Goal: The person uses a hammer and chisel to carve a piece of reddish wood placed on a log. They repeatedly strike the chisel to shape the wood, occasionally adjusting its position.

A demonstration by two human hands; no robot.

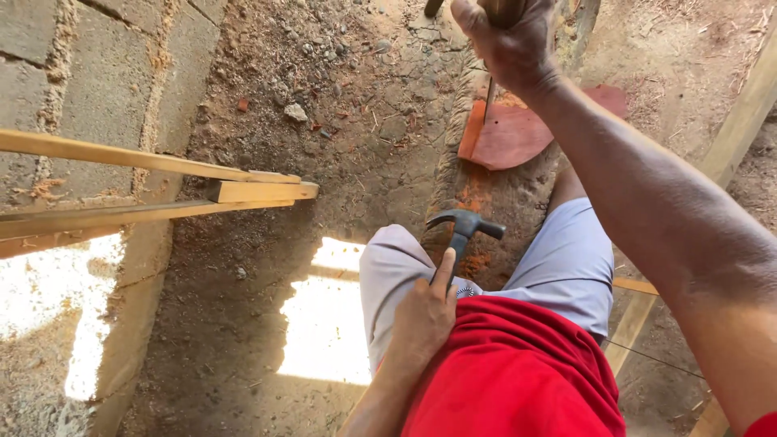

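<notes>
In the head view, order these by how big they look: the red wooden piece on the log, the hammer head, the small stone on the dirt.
1. Red wooden piece
2. Hammer head, though it is nearer the camera
3. Small stone

I see a red shirt point(518, 372), loose and creased, filling the lower frame. Below it, pale grey shorts point(566, 259) cover both thighs, with a small round dark mark at the hem near the shirt. Both forearms are bare; left hand point(421, 320) and right hand point(506, 40) ungloved, no rings or watch visible.
</notes>
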